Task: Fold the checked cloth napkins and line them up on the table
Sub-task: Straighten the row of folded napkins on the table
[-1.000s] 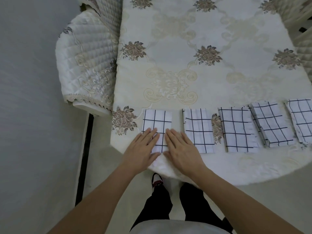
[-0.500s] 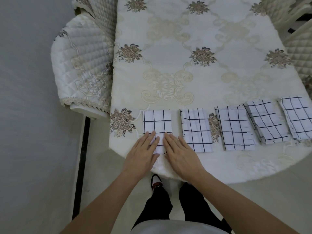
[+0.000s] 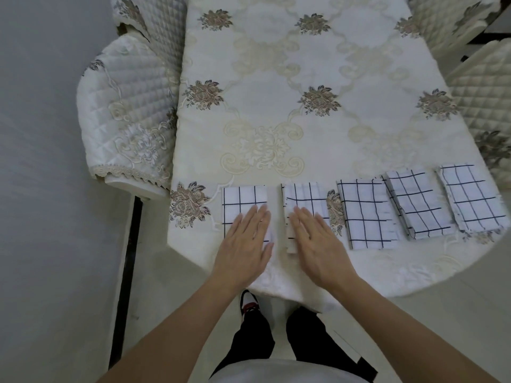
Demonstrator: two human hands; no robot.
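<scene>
Several folded white napkins with a black check lie in a row along the near edge of the table [image 3: 276, 78]. My left hand [image 3: 244, 244] rests flat, fingers together, on the leftmost napkin [image 3: 243, 196]. My right hand [image 3: 315, 241] lies flat on the second napkin [image 3: 302, 193], covering its lower half. To the right lie a third napkin [image 3: 365, 214], a fourth napkin [image 3: 417, 203] and a fifth napkin [image 3: 472, 197], all untouched. Neither hand grips anything.
The table wears a cream embroidered cloth with brown flower motifs. A quilted cream chair [image 3: 124, 111] stands at the table's left side, and another quilted chair [image 3: 484, 87] at the right. My legs and a shoe [image 3: 249, 302] show below the table edge.
My right hand has moved from the leftmost napkin to the second napkin. The left hand stays on the leftmost one. The camera has moved closer.
</scene>
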